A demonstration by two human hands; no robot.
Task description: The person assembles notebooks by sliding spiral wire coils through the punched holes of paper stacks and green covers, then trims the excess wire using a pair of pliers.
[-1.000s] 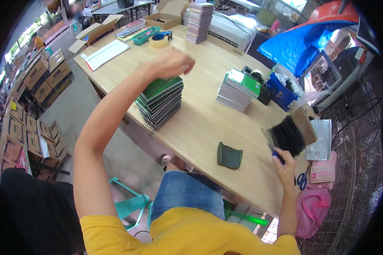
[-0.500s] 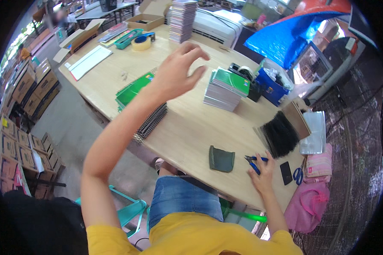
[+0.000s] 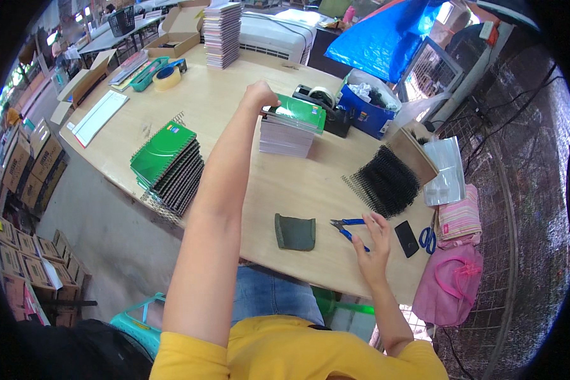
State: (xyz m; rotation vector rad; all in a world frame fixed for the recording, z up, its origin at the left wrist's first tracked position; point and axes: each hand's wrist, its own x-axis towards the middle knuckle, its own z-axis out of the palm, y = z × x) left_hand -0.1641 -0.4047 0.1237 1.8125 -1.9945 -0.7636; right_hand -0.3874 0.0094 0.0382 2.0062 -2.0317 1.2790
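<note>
My left hand reaches across the table, its fingers closed on the left edge of the top green notebook of a neat stack with white page edges. My right hand rests low on the right, fingers apart, beside the handle ends of blue-handled nippers, whose jaws point left. A dark green pad lies left of the nippers. To the left of my forearm stands a pile of spiral-bound green notebooks with black coils sticking out.
A heap of black spiral coils sits at the right, by a cardboard box. Near it lie a black phone, scissors and a pink bag. Behind the stack are a tape dispenser and a blue box.
My left hand has come down from above the table onto the notebook stack and closed on its top edge. My right hand has drawn slightly back from the nippers. The view has shifted.
</note>
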